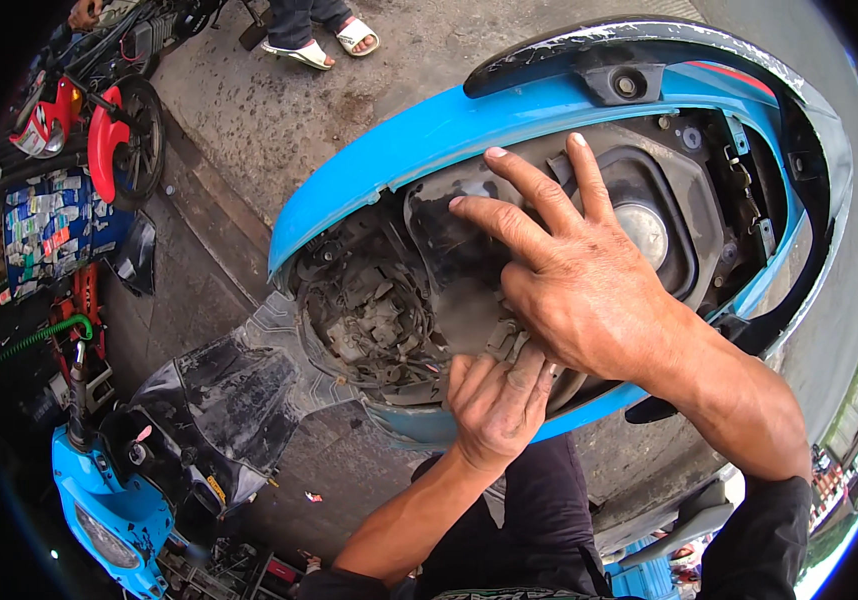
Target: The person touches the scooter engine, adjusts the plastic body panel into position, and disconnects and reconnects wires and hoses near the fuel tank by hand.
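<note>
Worn on my head, the left fisheye camera faces downward, close above my left hand (495, 412) and right hand (589, 280), its field spanning the blue scooter body (399, 150) beneath them, the pavement (239, 110) beyond and, toward the right rim, the road (841, 345).

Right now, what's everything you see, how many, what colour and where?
scooter: one, blue and black, middle
grab rail: one, scuffed black, upper right
round cap: one, silver-grey, right of centre
small parts: uncountable, dusty grey, inside the scooter
headlight: one, greyish, lower left
fender: one, red, upper left
wheel: one, black, beside the fender
drum: one, blue with stickers, left
coiled hose: one, green, left
sandals: two, white, on another person's feet, top
another person's hand: one, bare, top left
pavement: one stretch, grey, around the scooter
clutter: uncountable, mixed colours, lower left
sleeves: two, black, bottom
left hand: one, bare, scooter's near side
right hand: one, bare, over the scooter
</note>
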Motion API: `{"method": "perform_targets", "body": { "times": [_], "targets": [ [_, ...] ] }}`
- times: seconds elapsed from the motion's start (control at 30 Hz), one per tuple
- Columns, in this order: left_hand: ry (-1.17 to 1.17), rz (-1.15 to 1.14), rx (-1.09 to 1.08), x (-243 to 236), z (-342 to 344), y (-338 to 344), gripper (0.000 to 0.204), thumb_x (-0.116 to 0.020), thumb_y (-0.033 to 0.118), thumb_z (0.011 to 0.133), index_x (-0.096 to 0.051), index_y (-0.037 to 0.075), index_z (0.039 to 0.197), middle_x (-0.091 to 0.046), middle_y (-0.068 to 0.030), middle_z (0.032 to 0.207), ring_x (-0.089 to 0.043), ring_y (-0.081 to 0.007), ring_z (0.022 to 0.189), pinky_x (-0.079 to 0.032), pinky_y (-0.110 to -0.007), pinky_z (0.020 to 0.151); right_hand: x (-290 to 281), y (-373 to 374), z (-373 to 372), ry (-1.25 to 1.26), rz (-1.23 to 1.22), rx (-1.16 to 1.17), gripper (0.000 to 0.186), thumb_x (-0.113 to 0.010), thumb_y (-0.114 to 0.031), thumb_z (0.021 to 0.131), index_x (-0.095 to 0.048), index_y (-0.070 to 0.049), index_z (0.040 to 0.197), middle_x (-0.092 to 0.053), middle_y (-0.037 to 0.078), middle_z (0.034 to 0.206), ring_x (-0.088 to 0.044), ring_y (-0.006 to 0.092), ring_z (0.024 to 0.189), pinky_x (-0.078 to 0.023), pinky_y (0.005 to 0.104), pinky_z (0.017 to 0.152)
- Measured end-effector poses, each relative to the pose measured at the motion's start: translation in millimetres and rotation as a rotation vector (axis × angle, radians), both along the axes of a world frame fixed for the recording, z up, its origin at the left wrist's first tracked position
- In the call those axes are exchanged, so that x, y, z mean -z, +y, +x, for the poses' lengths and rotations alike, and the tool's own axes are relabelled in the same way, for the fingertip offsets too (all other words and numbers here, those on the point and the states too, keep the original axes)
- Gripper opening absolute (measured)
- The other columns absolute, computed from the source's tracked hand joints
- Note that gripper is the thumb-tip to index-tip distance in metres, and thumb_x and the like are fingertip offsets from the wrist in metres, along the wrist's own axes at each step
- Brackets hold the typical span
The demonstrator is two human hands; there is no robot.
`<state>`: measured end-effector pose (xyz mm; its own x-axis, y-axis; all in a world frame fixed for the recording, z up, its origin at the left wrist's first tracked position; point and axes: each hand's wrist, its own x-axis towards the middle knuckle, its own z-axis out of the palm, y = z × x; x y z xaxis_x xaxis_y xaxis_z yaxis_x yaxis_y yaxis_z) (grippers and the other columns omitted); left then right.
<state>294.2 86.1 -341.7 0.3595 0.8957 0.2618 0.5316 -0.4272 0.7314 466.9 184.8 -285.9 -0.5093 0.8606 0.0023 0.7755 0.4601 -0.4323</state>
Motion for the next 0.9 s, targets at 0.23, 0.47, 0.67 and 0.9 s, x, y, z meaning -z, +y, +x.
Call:
{"method": "perform_targets", "body": {
  "times": [0.23,0.47,0.67,0.9],
  "targets": [
    [-0.031,-0.001,-0.038,3,-2,0,0.041,-0.082,0.010,0.085,-0.073,0.003,0.124,-0.063,-0.0020,0.069,-0.053,-0.0209,0.059,-0.038,-0.036,0.064,7,-3,-7,-0.027,0.064,-0.041,0.019,-0.070,-0.019,0.070,-0.064,-0.003,0.062,-0.053,0.010,0.150,-0.032,0.0401,0.153,-0.015,0.0781,0.119],
    [-0.075,0.023,-0.049,-2,1,5,0.031,-0.083,0.010,0.083,-0.077,0.005,0.113,-0.069,-0.0020,0.075,-0.058,-0.0193,0.064,-0.039,-0.035,0.064,-7,0,-6,-0.087,0.037,-0.053,0.018,-0.066,-0.016,0.075,-0.071,-0.001,0.068,-0.056,0.011,0.144,-0.036,0.0385,0.150,-0.020,0.0792,0.118],
    [-0.109,-0.001,-0.099,1,4,3,0.027,-0.081,0.008,0.083,-0.078,0.008,0.110,-0.057,0.0012,0.064,-0.053,-0.0179,0.060,-0.036,-0.036,0.061,-6,-1,-7,-0.134,0.004,-0.095,0.025,-0.078,-0.014,0.058,-0.057,-0.003,0.065,-0.054,0.014,0.148,-0.031,0.0452,0.153,-0.011,0.0743,0.123],
    [-0.146,-0.036,-0.112,3,4,3,0.032,-0.080,0.011,0.084,-0.076,0.009,0.116,-0.058,0.0005,0.067,-0.056,-0.0185,0.062,-0.037,-0.036,0.062,-11,6,-11,-0.116,0.021,-0.116,0.019,-0.075,-0.014,0.062,-0.061,-0.002,0.065,-0.055,0.014,0.146,-0.035,0.0440,0.151,-0.016,0.0742,0.121]
  ]
}}
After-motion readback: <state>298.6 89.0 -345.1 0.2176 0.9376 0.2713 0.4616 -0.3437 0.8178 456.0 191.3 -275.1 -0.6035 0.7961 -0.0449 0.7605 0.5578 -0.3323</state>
